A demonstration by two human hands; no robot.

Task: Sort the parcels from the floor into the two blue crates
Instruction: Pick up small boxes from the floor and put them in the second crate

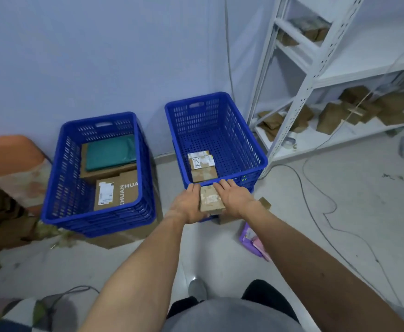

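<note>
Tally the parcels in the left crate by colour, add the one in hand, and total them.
Teal bag: 1
Brown boxes: 2
Brown parcel between left hand and right hand: 1
Total: 4

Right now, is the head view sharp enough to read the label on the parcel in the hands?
Head view: no, the label on the small parcel between the left hand and right hand is smeared soft; light is even and bluish, no glare or hard shadows; wide-angle distortion bows the white rack; frame corners blur.
</note>
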